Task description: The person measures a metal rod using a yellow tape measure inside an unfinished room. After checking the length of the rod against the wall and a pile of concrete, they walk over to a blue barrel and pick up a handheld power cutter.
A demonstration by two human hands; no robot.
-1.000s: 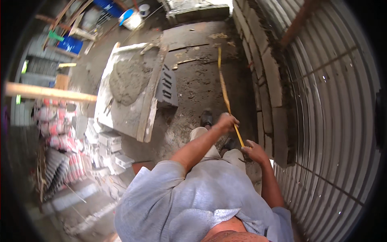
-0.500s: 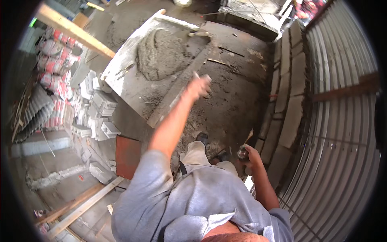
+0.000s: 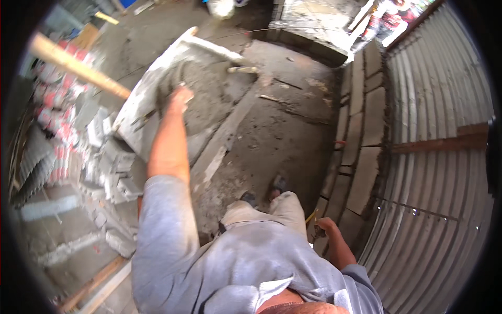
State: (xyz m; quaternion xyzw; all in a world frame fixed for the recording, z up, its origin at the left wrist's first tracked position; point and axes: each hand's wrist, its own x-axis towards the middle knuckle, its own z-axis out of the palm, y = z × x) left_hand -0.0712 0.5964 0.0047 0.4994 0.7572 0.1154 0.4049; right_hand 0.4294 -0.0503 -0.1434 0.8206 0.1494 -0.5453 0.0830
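Grey mortar (image 3: 209,97) lies heaped over the far half of a pale mixing board (image 3: 137,103), clear of the board's near corner. The left hand (image 3: 181,98), its arm outstretched across the near edge, is at the heap's left side, toward the left edge; blur hides whether its fingers are closed, hold anything or touch the mix. The right hand (image 3: 328,226), low beside the thigh, is curled round a tape measure (image 3: 318,230), of which a short yellow blade (image 3: 312,215) shows. A short pale rod (image 3: 242,69) lies at the far right corner. Block wall (image 3: 363,118) and corrugated metal sheeting (image 3: 436,99) flank the right side. The step in hand is judged to be a reach to the mortar; the next move calls for controlled left-hand contact there, with the tape measure kept clear of the mix.
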